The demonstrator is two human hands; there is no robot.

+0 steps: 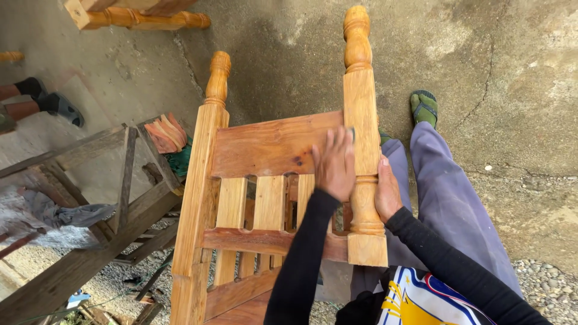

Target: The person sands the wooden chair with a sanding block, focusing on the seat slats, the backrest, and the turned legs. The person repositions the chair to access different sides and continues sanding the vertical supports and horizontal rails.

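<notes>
A varnished wooden frame (271,144) with turned posts and upright slats leans toward me. My left hand (334,164) presses flat on its wide top panel next to the right post. A small dark sheet (352,133), like sandpaper, shows under the fingertips. My right hand (387,194) wraps around the rounded part of the right post (361,90) from the outer side. Both arms wear black sleeves.
A rough grey wooden frame (90,241) stands at the left with a grey rag (66,213) on it. A stack of reddish pieces (165,133) lies on its corner. Another person's sandalled feet (57,107) are at the far left. My trousered leg and green sandal (424,108) rest on cracked concrete.
</notes>
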